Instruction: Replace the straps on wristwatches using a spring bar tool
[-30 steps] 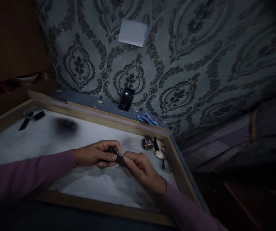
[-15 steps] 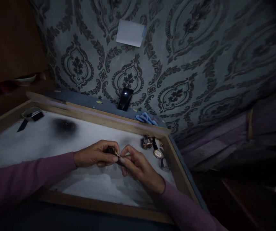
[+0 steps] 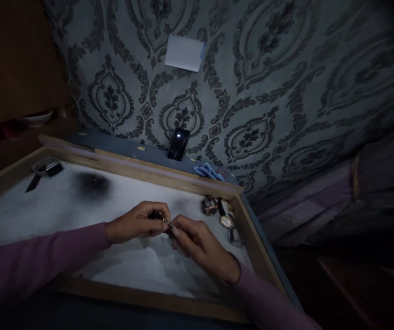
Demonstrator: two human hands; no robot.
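Note:
Over the white-lined wooden tray [image 3: 141, 173], my left hand [image 3: 140, 222] is closed around a dark watch with gold-coloured glints [image 3: 157, 215], mostly hidden by the fingers. My right hand [image 3: 202, 243] pinches a thin metal tool [image 3: 170, 224] between thumb and forefinger; its tip meets the watch near my left thumb. The tool's exact kind is too small to make out. To the right of my right hand lie a rose-gold watch [image 3: 210, 206], a round-faced watch with a black strap [image 3: 225, 222] and a darker watch [image 3: 236, 236].
A clear dish with a black-strapped item [image 3: 48, 167] sits in the tray's far left corner. Behind the tray, a phone [image 3: 178, 144] leans on the patterned wall, with a blue cloth [image 3: 209, 171] beside it. A white card [image 3: 185, 53] hangs above. The tray's raised wooden rim surrounds the work.
My right hand has shifted slightly down and right, its forefinger now lower and straighter along the thin tool. My left hand keeps the watch in nearly the same place.

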